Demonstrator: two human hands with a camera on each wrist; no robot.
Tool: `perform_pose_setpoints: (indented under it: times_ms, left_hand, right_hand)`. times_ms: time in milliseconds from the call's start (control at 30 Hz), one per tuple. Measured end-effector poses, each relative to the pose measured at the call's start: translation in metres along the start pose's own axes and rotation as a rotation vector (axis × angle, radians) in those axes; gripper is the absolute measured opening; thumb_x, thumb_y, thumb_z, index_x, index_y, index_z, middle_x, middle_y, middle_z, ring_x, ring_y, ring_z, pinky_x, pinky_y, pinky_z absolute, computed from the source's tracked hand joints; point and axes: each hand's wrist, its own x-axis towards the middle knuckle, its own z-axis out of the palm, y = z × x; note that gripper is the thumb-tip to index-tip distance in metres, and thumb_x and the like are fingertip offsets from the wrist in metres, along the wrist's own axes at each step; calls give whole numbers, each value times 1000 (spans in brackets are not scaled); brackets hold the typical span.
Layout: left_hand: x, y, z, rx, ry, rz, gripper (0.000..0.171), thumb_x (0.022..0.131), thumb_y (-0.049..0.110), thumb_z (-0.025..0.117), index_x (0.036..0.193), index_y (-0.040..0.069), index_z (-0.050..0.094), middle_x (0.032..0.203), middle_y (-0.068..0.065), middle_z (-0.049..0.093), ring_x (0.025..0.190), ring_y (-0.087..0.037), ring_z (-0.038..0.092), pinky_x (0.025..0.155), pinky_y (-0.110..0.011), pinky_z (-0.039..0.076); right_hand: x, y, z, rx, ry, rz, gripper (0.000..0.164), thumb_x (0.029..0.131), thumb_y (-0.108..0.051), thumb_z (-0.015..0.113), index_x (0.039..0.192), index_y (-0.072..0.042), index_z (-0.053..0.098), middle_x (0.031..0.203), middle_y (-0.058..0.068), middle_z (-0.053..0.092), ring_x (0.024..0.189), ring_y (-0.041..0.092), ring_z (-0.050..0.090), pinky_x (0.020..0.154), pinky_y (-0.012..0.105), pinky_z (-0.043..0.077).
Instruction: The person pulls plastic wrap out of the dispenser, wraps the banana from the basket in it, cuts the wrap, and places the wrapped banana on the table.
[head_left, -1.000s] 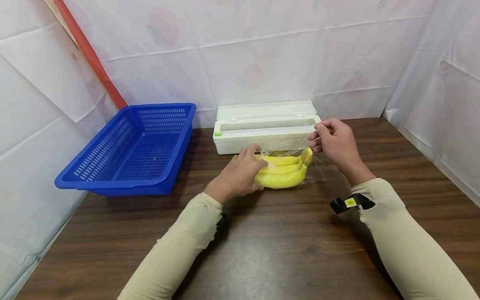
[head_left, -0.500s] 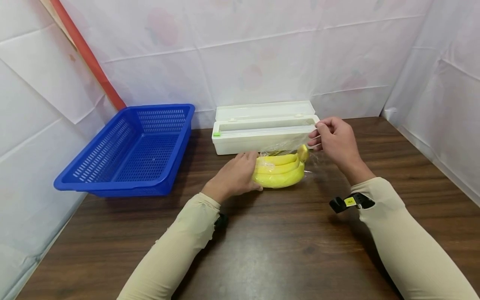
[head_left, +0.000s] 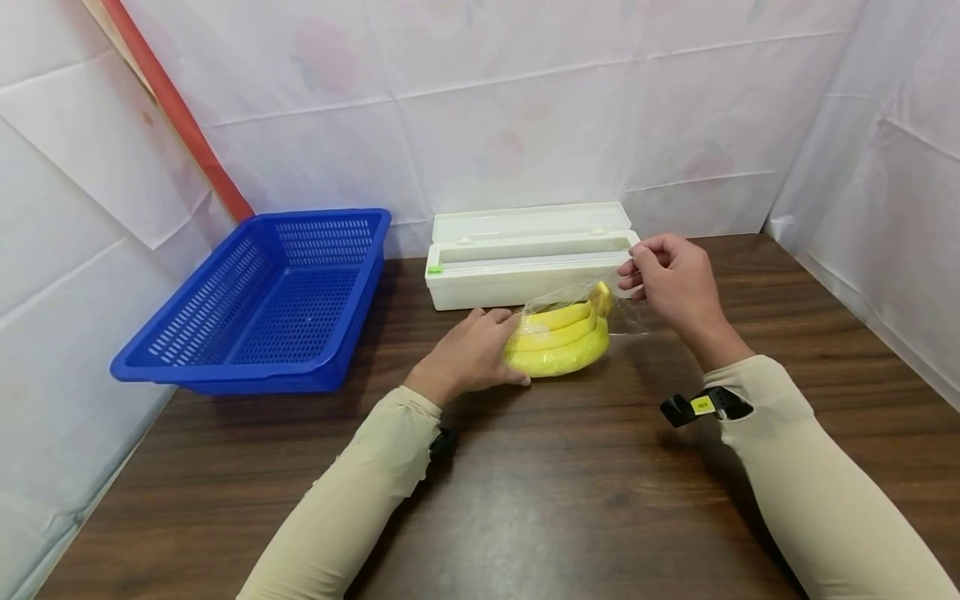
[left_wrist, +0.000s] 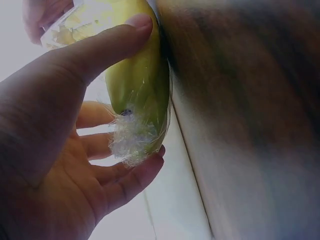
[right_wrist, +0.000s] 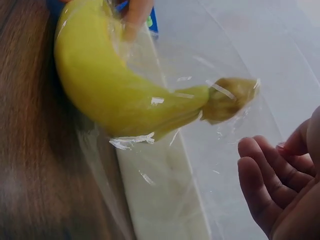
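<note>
A bunch of yellow bananas (head_left: 558,346) in clear plastic wrap (right_wrist: 132,141) is just in front of the white box, stem up and to the right. My left hand (head_left: 472,346) grips the bunch at its left end, thumb on the near side, fingers on the far side. In the left wrist view, crumpled wrap (left_wrist: 132,140) covers the banana tips. My right hand (head_left: 675,283) pinches the loose edge of the wrap between thumb and forefinger, right of the stem (right_wrist: 230,100). Wrap stretches from the bunch toward that hand.
A long white wrap dispenser box (head_left: 517,287), lid raised and a green slider (head_left: 434,269) at its left, stands behind the bananas. A blue perforated basket (head_left: 337,342) is at the left. White sheeting (head_left: 525,100) walls the brown wooden table (head_left: 540,500).
The bananas have tilted, their stem end moving up and to the left. My left hand has shifted its grip around their left end. The right hand stays nearly still.
</note>
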Motion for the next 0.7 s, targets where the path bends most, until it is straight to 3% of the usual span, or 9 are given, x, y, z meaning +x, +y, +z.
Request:
perform_pose_setpoints:
  times_ms: [133, 300, 367, 567, 700]
  left_hand:
    - [-1, 0, 0, -11, -4, -1, 96, 79, 58, 79, 151, 6, 43, 141, -12, 55, 123, -32, 50, 106, -39, 40]
    - [-2, 2, -1, 12, 3, 1, 93, 80, 57, 79, 149, 6, 46, 138, -13, 56, 121, -33, 52, 104, -40, 42]
    - [-2, 2, -1, 30, 3, 5, 92, 80, 58, 78, 149, 6, 46, 137, -14, 56, 120, -34, 52, 104, -40, 43]
    - [-3, 4, 0, 63, 0, 9, 90, 81, 59, 77, 148, 6, 47, 135, -14, 57, 119, -35, 53, 102, -41, 45]
    - [-2, 5, 0, 67, 0, 7, 89, 80, 59, 77, 147, 7, 48, 134, -13, 57, 119, -34, 53, 101, -41, 46]
  right_hand:
    - [-3, -7, 0, -141, 33, -66, 32, 101, -29, 57, 105, 1, 69, 91, 10, 66, 75, 13, 64, 64, 25, 54]
    - [-5, -14, 2, -310, 68, -173, 33, 101, -29, 57, 106, 0, 72, 104, 13, 63, 94, 24, 57, 80, 37, 45]
    - [-6, -15, 3, -315, 56, -184, 32, 103, -29, 55, 106, -1, 71, 103, 13, 67, 93, 24, 60, 80, 37, 46]
    - [-7, -14, 4, -225, 36, -182, 29, 104, -25, 54, 102, -1, 69, 87, 12, 71, 76, 15, 67, 66, 20, 49]
    - [-7, -14, 2, -148, 17, -185, 26, 104, -23, 56, 103, 0, 68, 87, 14, 70, 73, 11, 69, 64, 19, 53]
